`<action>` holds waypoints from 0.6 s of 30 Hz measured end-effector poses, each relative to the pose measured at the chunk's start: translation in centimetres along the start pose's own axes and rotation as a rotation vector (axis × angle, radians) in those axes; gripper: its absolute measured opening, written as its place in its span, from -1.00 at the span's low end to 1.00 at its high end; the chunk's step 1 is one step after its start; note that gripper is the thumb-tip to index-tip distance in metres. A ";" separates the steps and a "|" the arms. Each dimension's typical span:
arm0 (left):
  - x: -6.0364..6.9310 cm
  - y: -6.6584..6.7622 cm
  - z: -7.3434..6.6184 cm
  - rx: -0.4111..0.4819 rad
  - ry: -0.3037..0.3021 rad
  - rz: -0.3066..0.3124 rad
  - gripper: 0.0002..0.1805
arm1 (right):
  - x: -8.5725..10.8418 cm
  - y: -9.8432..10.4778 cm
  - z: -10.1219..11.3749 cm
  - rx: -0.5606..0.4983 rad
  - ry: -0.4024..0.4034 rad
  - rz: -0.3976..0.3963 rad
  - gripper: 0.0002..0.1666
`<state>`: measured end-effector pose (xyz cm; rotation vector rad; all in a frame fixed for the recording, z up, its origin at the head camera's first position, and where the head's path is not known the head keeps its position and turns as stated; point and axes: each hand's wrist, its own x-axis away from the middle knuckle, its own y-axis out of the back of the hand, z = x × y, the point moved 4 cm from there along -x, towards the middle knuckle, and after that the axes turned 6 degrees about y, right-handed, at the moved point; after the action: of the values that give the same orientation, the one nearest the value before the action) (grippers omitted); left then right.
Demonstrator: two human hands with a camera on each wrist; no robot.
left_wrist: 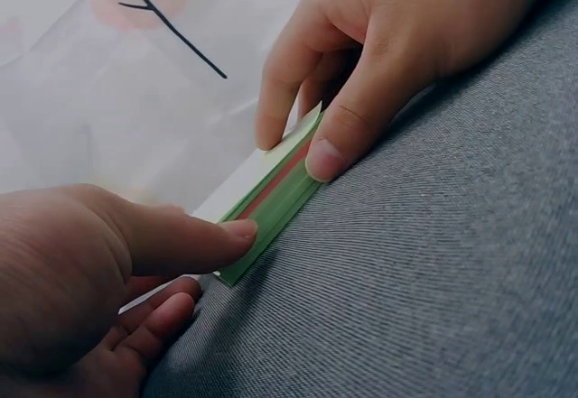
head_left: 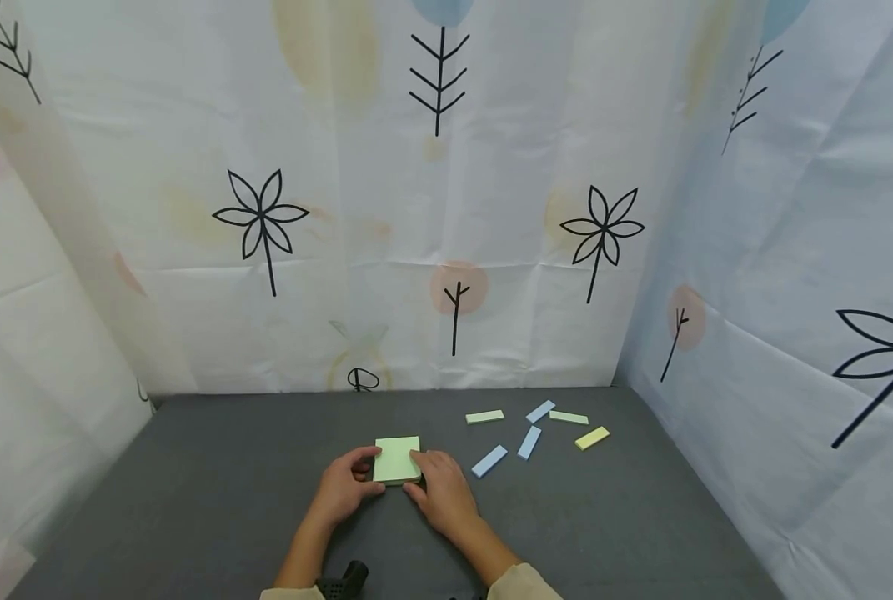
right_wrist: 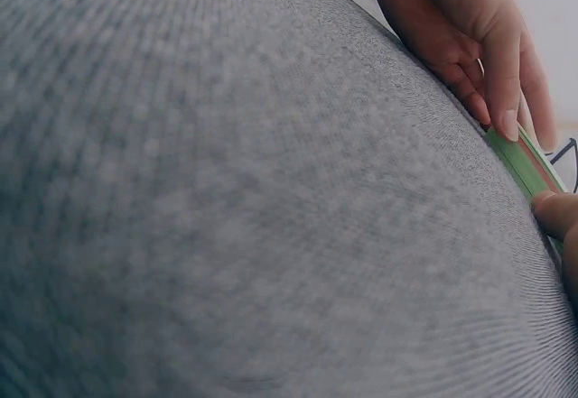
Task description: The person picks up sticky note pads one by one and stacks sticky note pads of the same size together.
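Observation:
A square pad of pale green sticky notes [head_left: 397, 460] lies on the dark grey table between my two hands. My left hand [head_left: 341, 489] grips its left side, the thumb at the near corner and fingers at the left edge. On the opposite side my right hand [head_left: 444, 492] holds the pad, one finger over the top right edge and the thumb at the near right corner. In the left wrist view, the pad's side edge [left_wrist: 278, 201] shows green layers with a reddish strip between them. Both thumbs press against that edge, and the top sheet lifts slightly at one corner.
Right of the pad lie several small narrow strips: blue ones such as the nearest blue strip [head_left: 489, 461], pale green ones such as the left green strip [head_left: 484, 417], and a yellow strip [head_left: 592, 437]. Patterned white cloth [head_left: 506, 333] hangs behind the grey table [head_left: 191, 500] and along its sides.

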<state>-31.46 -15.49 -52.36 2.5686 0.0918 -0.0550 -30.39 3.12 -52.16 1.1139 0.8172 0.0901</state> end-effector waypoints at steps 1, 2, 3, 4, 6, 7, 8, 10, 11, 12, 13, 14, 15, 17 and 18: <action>0.0 0.0 0.0 -0.005 -0.002 -0.002 -0.41 | 0.0 0.0 0.0 0.006 0.006 -0.004 -0.41; 0.1 0.0 -0.1 -0.006 -0.003 -0.006 -0.42 | 0.0 0.1 0.1 0.011 0.015 -0.009 -0.42; 0.1 0.0 -0.1 -0.009 -0.004 -0.011 -0.43 | 0.0 0.1 0.2 0.017 0.021 -0.011 -0.43; 0.1 0.0 -0.1 -0.011 -0.003 -0.016 -0.44 | 0.0 0.1 0.2 0.022 0.027 -0.012 -0.43; 0.2 0.0 -0.2 -0.015 -0.001 -0.026 -0.47 | 0.0 0.1 0.3 0.027 0.030 -0.008 -0.44; 0.2 0.0 -0.2 -0.017 -0.001 -0.030 -0.47 | 0.0 0.0 0.3 0.028 0.029 -0.003 -0.44; 0.3 0.0 -0.2 -0.020 0.000 -0.034 -0.48 | -0.1 0.0 0.3 0.026 0.026 0.004 -0.44; 0.3 0.1 -0.3 -0.027 0.000 -0.038 -0.48 | -0.1 -0.1 0.3 0.021 0.019 0.018 -0.45; 0.3 0.1 -0.3 -0.035 -0.002 -0.039 -0.48 | -0.1 -0.1 0.2 0.016 0.015 0.024 -0.45; 0.3 0.1 -0.3 -0.039 -0.003 -0.040 -0.48 | -0.2 -0.1 0.2 0.011 0.010 0.028 -0.46; 0.3 0.0 -0.3 -0.042 -0.005 -0.040 -0.48 | -0.2 -0.1 0.2 0.007 0.007 0.029 -0.46; 0.4 0.0 -0.3 -0.044 -0.007 -0.042 -0.48 | -0.2 -0.1 0.2 0.006 0.010 0.025 -0.47; 0.4 0.0 -0.3 -0.048 -0.010 -0.043 -0.49 | -0.2 0.0 0.2 0.010 0.020 0.019 -0.48; 0.4 0.0 -0.3 -0.049 -0.022 -0.045 -0.49 | -0.3 0.1 0.2 0.023 0.045 0.005 -0.50; 0.4 -0.1 -0.4 -0.047 -0.030 -0.046 -0.49 | -0.4 0.2 0.1 0.034 0.063 -0.003 -0.50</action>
<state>-31.04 -15.20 -52.11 2.5175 0.1391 -0.1078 -30.54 2.93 -51.74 1.1467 0.8793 0.1100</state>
